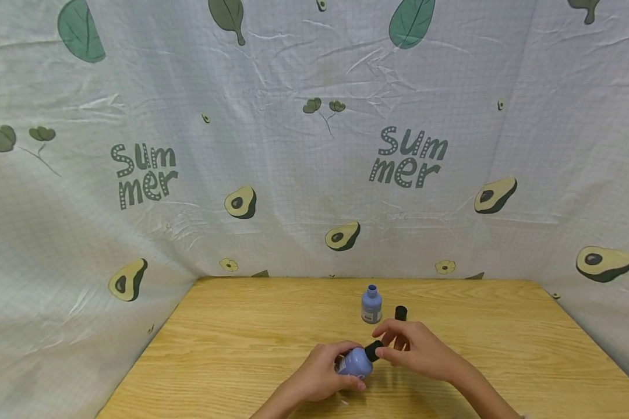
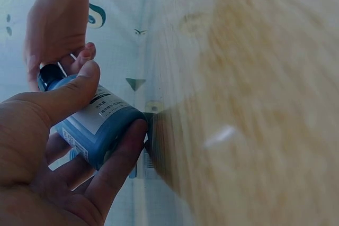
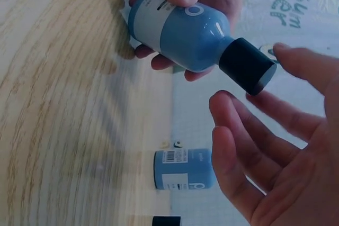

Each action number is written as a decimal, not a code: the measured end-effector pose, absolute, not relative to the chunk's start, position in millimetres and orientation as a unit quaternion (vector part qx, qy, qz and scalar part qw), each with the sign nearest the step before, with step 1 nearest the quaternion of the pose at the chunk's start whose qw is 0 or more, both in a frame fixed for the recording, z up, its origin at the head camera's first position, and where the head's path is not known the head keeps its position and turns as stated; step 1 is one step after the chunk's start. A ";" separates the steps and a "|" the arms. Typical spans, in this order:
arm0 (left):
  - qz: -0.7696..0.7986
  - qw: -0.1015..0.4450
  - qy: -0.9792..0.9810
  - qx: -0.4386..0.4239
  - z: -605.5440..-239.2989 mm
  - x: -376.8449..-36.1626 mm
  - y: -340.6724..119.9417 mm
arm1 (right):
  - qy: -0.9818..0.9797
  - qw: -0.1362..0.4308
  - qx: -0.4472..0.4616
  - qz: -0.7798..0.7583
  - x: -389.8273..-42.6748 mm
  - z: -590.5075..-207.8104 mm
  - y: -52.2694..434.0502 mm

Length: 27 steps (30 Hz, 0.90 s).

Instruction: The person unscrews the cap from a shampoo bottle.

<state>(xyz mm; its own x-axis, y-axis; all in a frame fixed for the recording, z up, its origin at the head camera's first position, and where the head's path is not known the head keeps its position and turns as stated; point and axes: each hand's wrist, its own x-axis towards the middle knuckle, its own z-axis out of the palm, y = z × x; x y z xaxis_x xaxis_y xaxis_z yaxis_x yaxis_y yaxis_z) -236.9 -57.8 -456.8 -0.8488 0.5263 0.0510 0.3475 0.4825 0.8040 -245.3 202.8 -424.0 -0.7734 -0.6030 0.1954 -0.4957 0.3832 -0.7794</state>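
My left hand [image 1: 325,372] grips a blue bottle [image 1: 355,364] round its body, thumb on one side and fingers on the other. The bottle is tilted above the table, its neck end towards my right hand. A black cap [image 3: 248,66] sits on its neck. My right hand [image 3: 286,146] is around the cap's end with fingers spread and bent a little. In the right wrist view the thumb shows a small gap from the cap; one fingertip is at its edge, and whether it touches is unclear.
A second blue bottle [image 1: 371,305] stands upright behind the hands, its neck uncapped. Beside it on the wooden table [image 1: 241,337] is another black cap [image 1: 400,313], partly hidden by my right hand. A printed curtain [image 1: 293,174] hangs behind and at both sides.
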 end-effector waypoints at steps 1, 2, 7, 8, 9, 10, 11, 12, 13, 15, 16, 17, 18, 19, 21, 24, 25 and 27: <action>0.440 0.101 0.855 0.256 -457.2 -236.9 -57.7 | 0.831 0.065 -0.325 -0.446 -245.5 -424.3 202.8; 0.440 0.101 0.854 0.257 -457.7 -236.9 -57.5 | 0.832 0.069 -0.321 -0.447 -245.7 -424.5 202.9; 0.441 0.097 0.854 0.258 -460.0 -236.8 -56.3 | 0.829 0.071 -0.326 -0.449 -245.9 -426.1 204.4; 0.441 0.097 0.854 0.258 -460.3 -236.7 -56.1 | 0.828 0.070 -0.329 -0.449 -245.6 -426.2 204.9; 0.441 0.097 0.854 0.258 -460.6 -236.5 -55.9 | 0.826 0.067 -0.333 -0.449 -245.2 -426.4 205.3; 0.441 0.096 0.854 0.257 -460.8 -236.3 -55.7 | 0.824 0.065 -0.338 -0.449 -244.8 -426.3 205.5; 0.442 0.096 0.854 0.257 -461.0 -236.0 -55.6 | 0.822 0.063 -0.343 -0.450 -244.4 -426.5 205.7; 0.442 0.097 0.854 0.257 -461.2 -235.7 -55.4 | 0.820 0.061 -0.347 -0.451 -243.9 -426.7 205.9; 0.443 0.097 0.854 0.256 -461.3 -235.4 -55.4 | 0.818 0.060 -0.350 -0.453 -243.4 -426.9 206.0; 0.446 0.096 0.853 0.255 -461.7 -234.9 -55.2 | 0.814 0.057 -0.356 -0.456 -242.7 -427.5 206.1; 0.447 0.096 0.852 0.255 -461.9 -234.6 -55.1 | 0.813 0.056 -0.358 -0.456 -242.6 -427.8 206.3; 0.448 0.096 0.852 0.255 -462.0 -234.3 -55.0 | 0.814 0.053 -0.359 -0.453 -242.5 -428.3 206.4; 0.448 0.095 0.852 0.255 -462.2 -234.1 -54.8 | 0.815 0.050 -0.359 -0.452 -242.4 -428.8 206.2; 0.448 0.094 0.852 0.255 -462.3 -233.9 -54.6 | 0.817 0.049 -0.356 -0.450 -242.7 -429.7 205.8; 0.449 0.093 0.851 0.255 -462.6 -233.4 -54.1 | 0.826 0.049 -0.345 -0.443 -243.5 -431.9 204.5; 0.451 0.093 0.850 0.255 -462.8 -232.2 -53.6 | 0.829 0.060 -0.332 -0.446 -244.6 -435.3 202.5; 0.452 0.093 0.850 0.256 -462.9 -231.5 -53.5 | 0.829 0.064 -0.329 -0.448 -244.8 -436.1 202.3; 0.450 0.092 0.851 0.256 -462.7 -230.3 -53.4 | 0.825 0.068 -0.333 -0.452 -244.4 -436.1 202.5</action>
